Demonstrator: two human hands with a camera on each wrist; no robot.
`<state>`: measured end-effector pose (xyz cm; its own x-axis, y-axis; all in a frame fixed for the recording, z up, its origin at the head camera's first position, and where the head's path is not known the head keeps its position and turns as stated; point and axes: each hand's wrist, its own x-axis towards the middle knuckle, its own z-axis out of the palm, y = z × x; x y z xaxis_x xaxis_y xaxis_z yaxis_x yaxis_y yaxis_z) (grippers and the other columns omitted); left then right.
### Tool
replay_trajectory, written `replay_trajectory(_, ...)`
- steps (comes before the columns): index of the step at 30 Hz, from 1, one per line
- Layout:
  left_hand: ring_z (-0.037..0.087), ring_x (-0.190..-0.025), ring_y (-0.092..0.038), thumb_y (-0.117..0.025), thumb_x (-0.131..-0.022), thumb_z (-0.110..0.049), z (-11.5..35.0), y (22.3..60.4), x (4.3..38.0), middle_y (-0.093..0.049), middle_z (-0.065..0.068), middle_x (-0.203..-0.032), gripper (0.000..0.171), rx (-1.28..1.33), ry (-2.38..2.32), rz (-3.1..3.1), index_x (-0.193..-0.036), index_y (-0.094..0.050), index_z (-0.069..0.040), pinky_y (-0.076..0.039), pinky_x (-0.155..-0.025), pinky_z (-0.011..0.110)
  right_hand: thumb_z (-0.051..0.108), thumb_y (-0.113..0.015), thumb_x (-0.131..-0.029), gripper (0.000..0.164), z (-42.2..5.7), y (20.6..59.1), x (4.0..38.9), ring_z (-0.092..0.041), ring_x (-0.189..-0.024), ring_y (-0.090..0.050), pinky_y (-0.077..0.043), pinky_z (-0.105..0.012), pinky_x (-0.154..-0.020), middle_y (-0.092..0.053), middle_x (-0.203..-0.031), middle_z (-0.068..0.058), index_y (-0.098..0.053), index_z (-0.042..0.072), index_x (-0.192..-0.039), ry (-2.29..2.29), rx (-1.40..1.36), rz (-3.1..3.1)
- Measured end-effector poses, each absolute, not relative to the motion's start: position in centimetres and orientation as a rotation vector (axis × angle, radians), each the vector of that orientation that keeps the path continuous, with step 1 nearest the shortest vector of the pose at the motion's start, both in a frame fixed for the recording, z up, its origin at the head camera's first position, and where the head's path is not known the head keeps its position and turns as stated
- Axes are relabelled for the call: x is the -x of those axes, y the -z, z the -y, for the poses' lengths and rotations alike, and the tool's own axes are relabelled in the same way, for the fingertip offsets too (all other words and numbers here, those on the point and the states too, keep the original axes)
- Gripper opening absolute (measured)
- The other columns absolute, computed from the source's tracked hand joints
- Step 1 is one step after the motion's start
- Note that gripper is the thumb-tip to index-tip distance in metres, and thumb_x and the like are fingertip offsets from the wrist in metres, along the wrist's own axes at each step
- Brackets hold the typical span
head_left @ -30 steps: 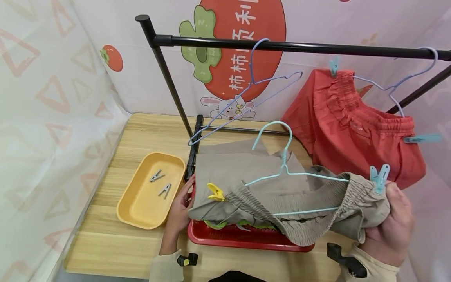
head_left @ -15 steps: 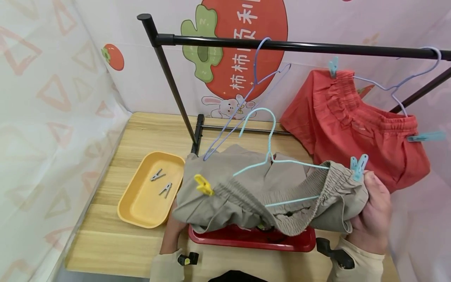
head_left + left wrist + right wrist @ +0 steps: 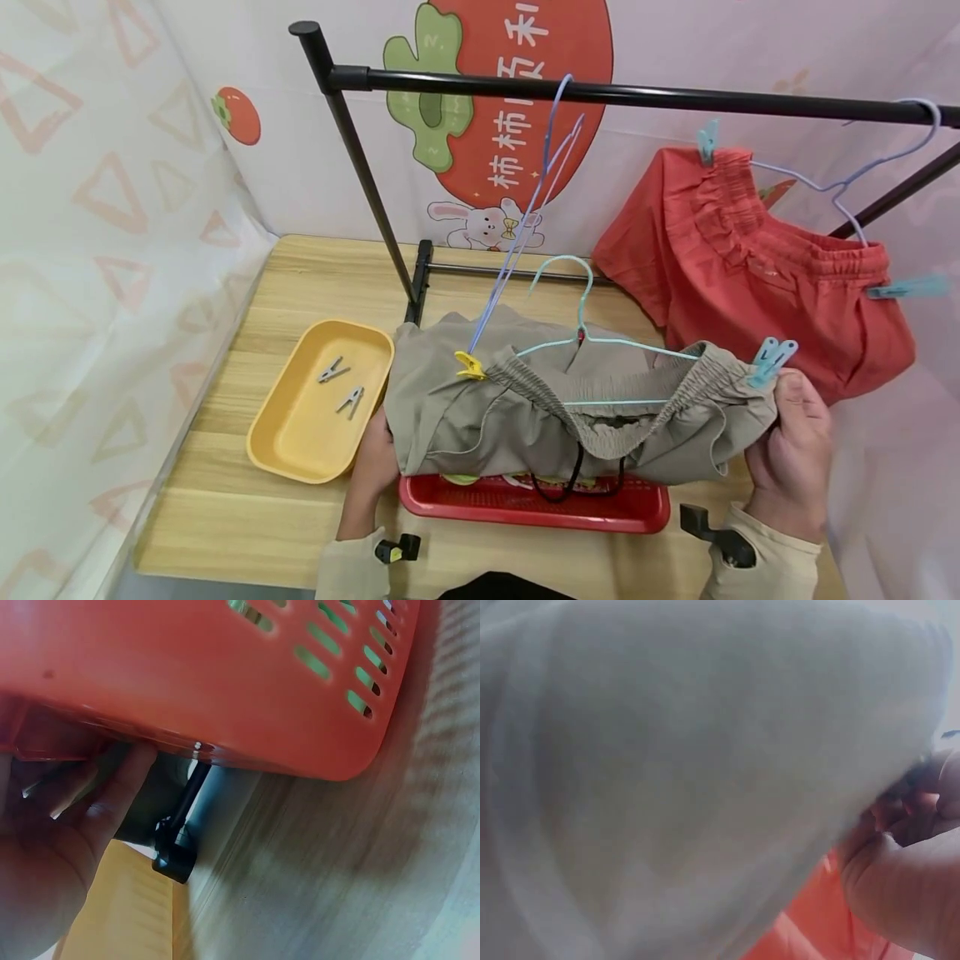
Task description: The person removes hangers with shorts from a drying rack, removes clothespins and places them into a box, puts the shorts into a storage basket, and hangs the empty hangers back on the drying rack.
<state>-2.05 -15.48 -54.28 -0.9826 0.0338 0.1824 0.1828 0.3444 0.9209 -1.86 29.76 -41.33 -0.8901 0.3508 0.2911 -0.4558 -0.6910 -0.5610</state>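
Note:
Taupe shorts [image 3: 450, 425] with an elastic waist and black drawstring hang on a mint hanger [image 3: 582, 321] over the red basket [image 3: 525, 515]. A yellow clothespin [image 3: 470, 365] clips the waistband's left side, and light blue clothespins [image 3: 771, 362] its right. My right hand [image 3: 795, 454] grips the shorts' right side just below the blue pins; blurred grey cloth fills most of the right wrist view. At the basket's left end, my left hand [image 3: 377, 454] is partly covered by the shorts. In the left wrist view its thumb [image 3: 124, 787] presses up against the basket rim, the fingers curled beside it.
A yellow tray [image 3: 288, 417] with two grey clothespins stands left on the wooden table. A black rack bar [image 3: 675, 98] crosses above, bearing a purple hanger [image 3: 551, 137] and another with red shorts [image 3: 720, 250]. Cloth printed with persimmons hangs behind.
My right hand has moved left with the taupe shorts and hanger, and the waistband has levelled. The purple hanger has swung until nearly edge-on. My left hand stays by the basket.

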Motion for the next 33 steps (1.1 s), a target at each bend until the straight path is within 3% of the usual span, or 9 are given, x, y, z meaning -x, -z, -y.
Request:
replay_trajectory(3,0.020,-0.113,-0.058,-0.068,-0.095,0.000,15.3,54.1,2.4,-0.065,0.016,-0.123,0.038,0.145,1.842,2.454,-0.133,-0.060,0.002,-0.050,-0.094,0.029,-0.001,-0.038,-0.109,0.029,-30.0,41.9,1.8,-0.030,-0.083,-0.067,-0.058,-0.032,-0.070,-0.063,-0.091,-0.027,-0.053,-0.024,-0.101,-2.549,-0.272,0.994)
replay_trajectory(9,0.021,-0.111,-0.061,-0.062,-0.095,0.012,14.8,53.0,2.5,-0.065,0.023,-0.121,0.037,0.136,1.903,2.388,-0.131,-0.060,0.008,-0.053,-0.090,0.026,-0.001,-0.039,-0.109,0.029,-30.3,42.9,1.7,-0.025,-0.078,-0.067,-0.057,-0.028,-0.065,-0.063,-0.088,-0.022,-0.055,-0.022,-0.098,-2.560,-0.276,1.096)
replay_trajectory(13,0.023,-0.099,-0.067,-0.060,-0.092,0.016,14.9,52.1,2.7,-0.069,0.019,-0.113,0.036,0.196,1.695,2.346,-0.126,-0.065,0.006,-0.056,-0.080,0.022,-0.001,-0.038,-0.109,0.029,-30.4,43.5,1.6,-0.026,-0.078,-0.066,-0.057,-0.028,-0.065,-0.063,-0.088,-0.023,-0.056,-0.022,-0.098,-2.576,-0.282,1.074)
replay_trajectory(17,0.020,-0.088,-0.068,-0.064,-0.094,0.010,15.2,51.9,2.9,-0.071,0.012,-0.109,0.028,0.203,1.408,2.252,-0.120,-0.071,0.002,-0.054,-0.073,0.015,-0.002,-0.036,-0.109,0.029,-30.5,43.8,1.5,-0.026,-0.078,-0.067,-0.057,-0.029,-0.064,-0.062,-0.088,-0.023,-0.055,-0.022,-0.098,-2.578,-0.292,1.073)
replay_trajectory(20,0.024,-0.093,-0.066,-0.067,-0.092,0.009,15.0,50.6,2.8,-0.069,0.015,-0.111,0.024,0.205,1.331,2.176,-0.115,-0.072,0.003,-0.051,-0.078,0.013,-0.002,-0.035,-0.109,0.030,-30.6,43.8,1.4,-0.027,-0.078,-0.067,-0.057,-0.029,-0.064,-0.062,-0.088,-0.024,-0.055,-0.022,-0.099,-2.584,-0.292,1.057)
replay_trajectory(22,0.028,-0.105,-0.063,-0.069,-0.090,0.009,14.6,49.7,2.7,-0.066,0.017,-0.118,0.025,0.246,1.295,2.200,-0.114,-0.072,0.003,-0.049,-0.087,0.017,-0.002,-0.034,-0.110,0.030,-30.6,43.9,1.4,-0.027,-0.079,-0.067,-0.057,-0.029,-0.065,-0.062,-0.089,-0.024,-0.054,-0.023,-0.100,-2.586,-0.289,1.038)
replay_trajectory(28,0.033,-0.131,-0.051,-0.075,-0.090,0.000,13.2,48.2,2.5,-0.057,0.016,-0.141,0.040,0.524,1.272,2.383,-0.129,-0.068,-0.002,-0.038,-0.111,0.035,-0.001,-0.033,-0.110,0.031,-30.4,44.1,1.3,-0.031,-0.085,-0.067,-0.058,-0.032,-0.070,-0.060,-0.093,-0.026,-0.054,-0.023,-0.104,-2.641,-0.316,0.941)
replay_trajectory(31,0.028,-0.132,-0.053,-0.074,-0.094,-0.002,12.4,47.8,2.3,-0.060,0.010,-0.141,0.041,0.614,1.386,2.424,-0.134,-0.066,-0.004,-0.038,-0.112,0.034,0.001,-0.033,-0.110,0.031,-30.3,44.1,1.3,-0.031,-0.087,-0.067,-0.058,-0.032,-0.072,-0.060,-0.095,-0.025,-0.054,-0.021,-0.104,-2.676,-0.327,0.911)
replay_trajectory(33,0.025,-0.125,-0.059,-0.073,-0.094,-0.001,11.9,47.8,2.4,-0.064,0.007,-0.134,0.036,0.651,1.425,2.427,-0.130,-0.068,-0.005,-0.045,-0.107,0.034,0.002,-0.034,-0.110,0.030,-30.1,44.2,1.4,-0.030,-0.088,-0.067,-0.057,-0.031,-0.074,-0.061,-0.096,-0.024,-0.055,-0.019,-0.105,-2.675,-0.312,0.939)
